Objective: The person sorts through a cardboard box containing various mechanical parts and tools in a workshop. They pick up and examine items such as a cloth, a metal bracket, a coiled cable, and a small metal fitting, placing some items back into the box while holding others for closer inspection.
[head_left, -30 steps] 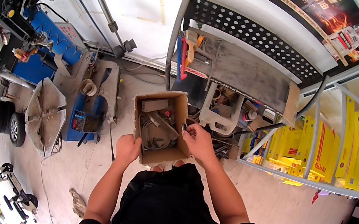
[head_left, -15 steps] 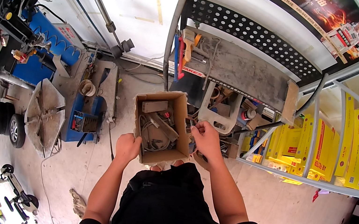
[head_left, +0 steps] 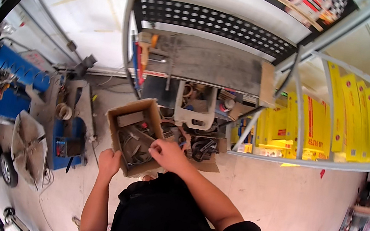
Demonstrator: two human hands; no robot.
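Note:
An open cardboard box (head_left: 155, 119) stands tilted in front of me. Inside lie a grey-brown block (head_left: 129, 120), a curled cable (head_left: 129, 147) and other dusty parts. My left hand (head_left: 109, 163) grips the box's near left edge, its fingers partly hidden by the wall. Over the right rim reaches my right hand (head_left: 170, 155), its fingers drawn together above the contents; whatever they hold is hidden. Just right of it, a second cardboard box (head_left: 208, 164) contains black metal parts (head_left: 204, 148).
Beyond the boxes stands a grey shelf (head_left: 222, 68) with tools at its left end and a beige plastic tray (head_left: 194, 119) below. Yellow boxes (head_left: 315, 125) fill a metal rack to the right. Blue tyre-changing equipment (head_left: 64, 137) and tyres (head_left: 8, 169) are at the left.
My right hand has moved left, from beside the box to over its right rim. The view has shifted right, and the second box of black parts now shows more fully.

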